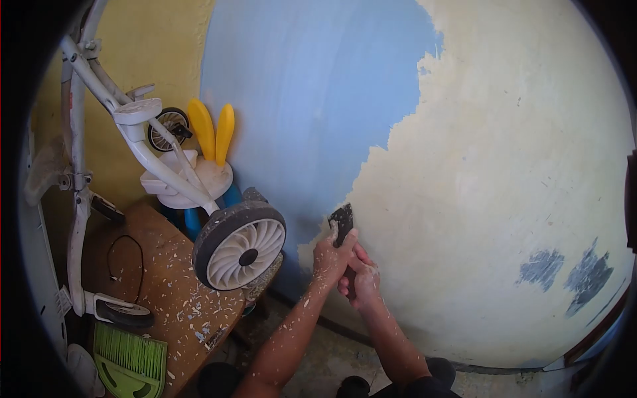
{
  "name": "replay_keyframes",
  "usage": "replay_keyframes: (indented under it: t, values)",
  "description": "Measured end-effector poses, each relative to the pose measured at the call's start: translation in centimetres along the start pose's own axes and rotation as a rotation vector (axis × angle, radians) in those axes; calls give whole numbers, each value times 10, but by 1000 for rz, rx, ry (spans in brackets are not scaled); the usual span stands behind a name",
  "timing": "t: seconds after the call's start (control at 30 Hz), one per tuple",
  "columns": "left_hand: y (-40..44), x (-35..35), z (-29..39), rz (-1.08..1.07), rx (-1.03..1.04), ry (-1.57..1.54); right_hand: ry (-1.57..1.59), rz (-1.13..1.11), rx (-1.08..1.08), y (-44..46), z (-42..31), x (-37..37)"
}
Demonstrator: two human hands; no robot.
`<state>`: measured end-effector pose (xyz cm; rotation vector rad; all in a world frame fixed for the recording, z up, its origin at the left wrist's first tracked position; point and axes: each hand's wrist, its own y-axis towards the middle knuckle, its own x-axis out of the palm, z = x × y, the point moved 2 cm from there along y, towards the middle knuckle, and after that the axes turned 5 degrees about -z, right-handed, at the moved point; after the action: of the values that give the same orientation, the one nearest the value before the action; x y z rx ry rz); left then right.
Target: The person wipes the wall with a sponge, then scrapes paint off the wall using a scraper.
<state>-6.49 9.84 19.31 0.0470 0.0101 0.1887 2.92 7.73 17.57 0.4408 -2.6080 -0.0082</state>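
Both my hands are closed round one dark scraper [342, 222], whose blade lies against the wall at the ragged lower edge of the blue paint [312, 99]. My left hand [330, 259] is nearer the blade, with its fingers along the tool. Just right of it and slightly lower, my right hand [363, 282] grips the handle, and the two hands touch. Right of the edge the wall surface is cream [478, 199]. Pale flakes stick to both forearms.
At the left, a white wheeled frame [149, 156] stands over a brown table [179, 292] strewn with flakes. Its large wheel [247, 257] is near my left forearm. A white stool with yellow ears [212, 136] and a green brush with dustpan [129, 358] are also there.
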Motion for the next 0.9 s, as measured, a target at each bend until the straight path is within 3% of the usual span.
replay_keyframes:
  t: [0.13,0.2,0.27,0.33,0.4,0.5,0.6,0.63,0.73,0.8,0.9]
  values:
    - [8,3,-4,108,179,55,-25,20,-3,9,-3,2]
    - [13,-7,10,6,13,-33,-15,4,15,13,-2,4]
    - [10,-11,13,72,34,5,-56,18,-15,19,-2,10]
    - [7,-5,-12,8,119,9,10,-1,-20,4,13,6]
    - [0,-2,-1,154,202,157,23,14,-29,-5,8,4]
    - [2,-8,7,-26,71,-15,37,18,-8,7,2,9]
    - [-3,-2,-10,-73,14,-82,61,12,-22,-3,10,5]
    - [-6,4,-13,50,149,36,59,5,-9,-7,9,2]
    - [15,-2,-8,86,135,101,49,7,13,11,5,3]
    - [10,-7,-4,-18,5,-7,31,16,27,11,6,4]
    - [7,-2,-17,53,139,37,24,61,0,-4,14,5]
